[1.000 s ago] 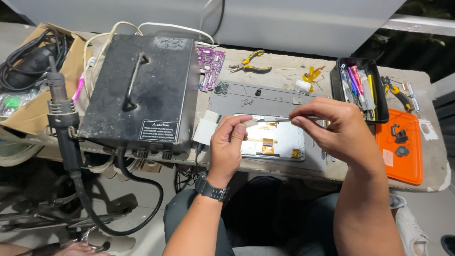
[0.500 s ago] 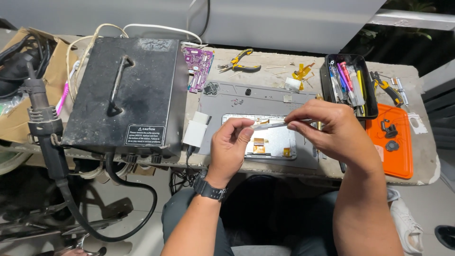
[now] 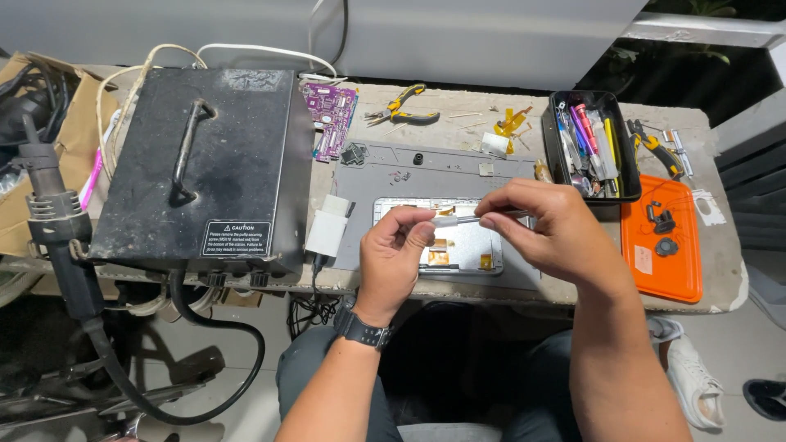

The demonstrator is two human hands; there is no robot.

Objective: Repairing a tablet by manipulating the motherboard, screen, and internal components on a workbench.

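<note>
My left hand (image 3: 397,254) and my right hand (image 3: 544,229) together hold a thin silver tool (image 3: 458,219) above a flat silvery panel (image 3: 467,250) that lies face down on a grey work mat (image 3: 434,176). The left fingers pinch the tool's left end. From the right, the fingers of the other hand pinch its shaft. Small orange flex patches show on the panel between my hands. A dark watch sits on my left wrist.
A black metal box with a handle (image 3: 201,164) stands at left, a hot-air wand (image 3: 49,221) with a black hose beside it. A purple circuit board (image 3: 330,115), yellow pliers (image 3: 405,105), a black tool tray (image 3: 589,143), an orange mat (image 3: 659,237) and a white charger (image 3: 327,229) lie around.
Both hands have stayed over the panel, pinching the thin tool. The view has shifted slightly, so the table sits a little differently in frame.
</note>
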